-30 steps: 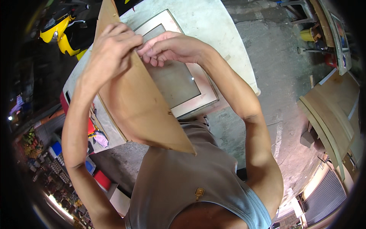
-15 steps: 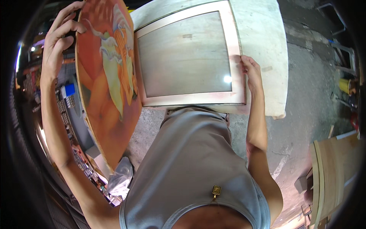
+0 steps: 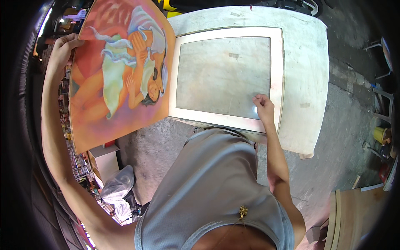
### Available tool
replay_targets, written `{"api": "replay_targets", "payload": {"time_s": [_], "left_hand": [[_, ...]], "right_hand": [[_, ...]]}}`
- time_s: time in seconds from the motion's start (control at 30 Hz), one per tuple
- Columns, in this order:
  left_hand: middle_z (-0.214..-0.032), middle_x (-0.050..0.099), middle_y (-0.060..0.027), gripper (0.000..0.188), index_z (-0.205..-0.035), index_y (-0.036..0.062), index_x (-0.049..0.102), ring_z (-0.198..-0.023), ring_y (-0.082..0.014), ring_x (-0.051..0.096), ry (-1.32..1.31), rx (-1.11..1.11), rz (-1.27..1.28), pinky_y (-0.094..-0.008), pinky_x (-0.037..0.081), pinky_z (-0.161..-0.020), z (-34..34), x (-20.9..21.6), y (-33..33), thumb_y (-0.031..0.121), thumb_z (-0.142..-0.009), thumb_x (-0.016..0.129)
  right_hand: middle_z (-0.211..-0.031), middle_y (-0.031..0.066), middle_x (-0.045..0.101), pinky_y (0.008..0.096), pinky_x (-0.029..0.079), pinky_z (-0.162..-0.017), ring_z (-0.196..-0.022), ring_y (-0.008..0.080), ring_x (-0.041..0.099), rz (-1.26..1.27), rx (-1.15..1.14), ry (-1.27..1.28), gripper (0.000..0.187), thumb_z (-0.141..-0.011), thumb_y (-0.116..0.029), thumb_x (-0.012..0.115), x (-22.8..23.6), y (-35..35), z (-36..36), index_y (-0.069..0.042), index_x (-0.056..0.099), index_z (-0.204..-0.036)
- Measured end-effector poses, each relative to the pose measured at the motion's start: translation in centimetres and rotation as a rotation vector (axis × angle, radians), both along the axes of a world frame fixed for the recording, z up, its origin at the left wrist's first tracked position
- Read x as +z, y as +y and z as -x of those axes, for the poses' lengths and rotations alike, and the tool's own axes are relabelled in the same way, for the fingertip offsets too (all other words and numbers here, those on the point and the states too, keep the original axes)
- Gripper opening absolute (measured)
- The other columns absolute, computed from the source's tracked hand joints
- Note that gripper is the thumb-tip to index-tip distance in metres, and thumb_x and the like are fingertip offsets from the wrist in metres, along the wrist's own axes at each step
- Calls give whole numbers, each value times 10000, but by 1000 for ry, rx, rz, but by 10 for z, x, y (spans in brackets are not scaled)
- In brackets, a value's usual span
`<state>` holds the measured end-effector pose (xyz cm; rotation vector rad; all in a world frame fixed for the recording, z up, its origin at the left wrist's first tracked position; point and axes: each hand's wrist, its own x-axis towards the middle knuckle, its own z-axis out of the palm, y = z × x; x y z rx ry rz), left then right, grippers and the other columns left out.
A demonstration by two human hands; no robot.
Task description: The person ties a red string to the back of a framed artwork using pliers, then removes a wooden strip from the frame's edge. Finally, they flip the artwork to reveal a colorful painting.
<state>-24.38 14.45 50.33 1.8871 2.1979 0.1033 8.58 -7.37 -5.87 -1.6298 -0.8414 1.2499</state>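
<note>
A painting [image 3: 89, 112] of draped figures, on a thin board in red, orange and violet, stands tilted at the left side of a pale picture frame [image 3: 276, 75]. My left hand [image 3: 64, 50] grips the board's outer left edge, its fingers closed there. Inside the frame lies a glass pane [image 3: 216, 79] that reflects a bright spot of light. Over the pane's lower right corner is my right hand [image 3: 265, 109], with fingers curled and pinched together. Whether anything small is between those fingers is hidden.
The frame rests on a table with a whitish cover [image 3: 306, 83]. Below the painting are a pale box [image 3: 104, 160] and a clear plastic bag [image 3: 118, 185]. Wooden boards [image 3: 354, 216] stand at the lower right. Metal stands and a yellow container [image 3: 378, 135] are at the right edge.
The painting now leans further left and shows more of its face. My right hand has left the frame's right edge and moved over the glass. The view has shifted.
</note>
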Motion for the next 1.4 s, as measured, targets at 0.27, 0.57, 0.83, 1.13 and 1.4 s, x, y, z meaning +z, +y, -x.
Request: {"api": "replay_targets", "payload": {"time_s": [0.27, 0.57, 0.83, 1.13, 1.4], "left_hand": [[-999, 675, -48, 251, -1021, -5, 684, -980, -145, 607, -306, -59, -95, -260, 428, -929, 173, 43, 58, 127, -858, 546], [-1267, 603, -81, 389, -1215, 3, 625, -1209, -186, 525, -305, 97, -304, -323, 346, -1074, 297, 110, 19, 245, -916, 568], [-1218, 649, -96, 397, -1238, 22, 603, -1113, -235, 613, -1312, 384, 22, -376, 452, -1014, 408, -42, 19, 194, -883, 644], [-1121, 635, -49, 320, -1181, 11, 618, -1163, -152, 533, -1500, 320, 164, -291, 367, -1050, 438, -371, 107, 122, -882, 590], [-1047, 690, -28, 304, -1177, 83, 648, -853, -129, 634, -1300, 412, 464, -268, 485, -721, 400, -458, 98, 291, -983, 539]], "right_hand": [[-836, 64, 697, 285, 504, -716, -765, 129, 623, -120, 344, 49, 236, -865, -228, 714, -7, 50, 99, -36, 705, -1002], [-1299, 156, 579, 379, 399, -1026, -1180, 238, 553, 183, 356, 937, 814, -934, -673, 433, 26, 155, 260, -31, 394, -1432], [-1242, 129, 618, 361, 446, -993, -1116, 202, 594, 12, -59, 973, 525, -1023, -428, 452, 63, 152, 215, 3, 514, -1317], [-1180, 164, 645, 353, 501, -932, -1050, 209, 634, 236, -374, 328, 496, -1042, -372, 412, 185, 69, 143, 53, 564, -1247], [-1188, 155, 636, 343, 492, -941, -1054, 214, 630, 216, -370, 189, 509, -1042, -376, 426, 156, 75, 115, 55, 547, -1283]]}}
